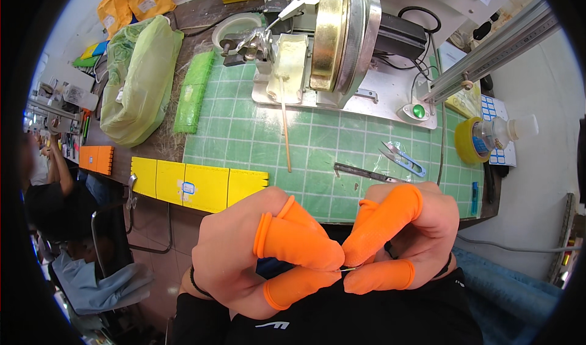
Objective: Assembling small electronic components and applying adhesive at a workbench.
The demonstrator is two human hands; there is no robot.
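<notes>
My left hand [244, 256] and my right hand [421, 229] meet low in the view, in front of my dark shirt. Orange rubber finger covers sit on thumbs and fingers of both. Pinched between their tips is a thin, shiny, wire-like piece [347, 269]; most of it is hidden, and its kind is too small to make out. Beyond my hands, on a green gridded mat [238, 143], lie blue-handled thread snips [403, 159] and slim dark tweezers [366, 173]. A thin wooden stick [286, 137] rests on the mat, its far end at the machine.
A machine with a brass-coloured wheel [326, 43] stands at the back, a green button [418, 111] on its base. A yellow strip [207, 187] edges the table's left front. A plastic-lined container [139, 82] stands left; yellow tape [469, 140] and a bottle [510, 130] right. Another person [58, 186] sits far left.
</notes>
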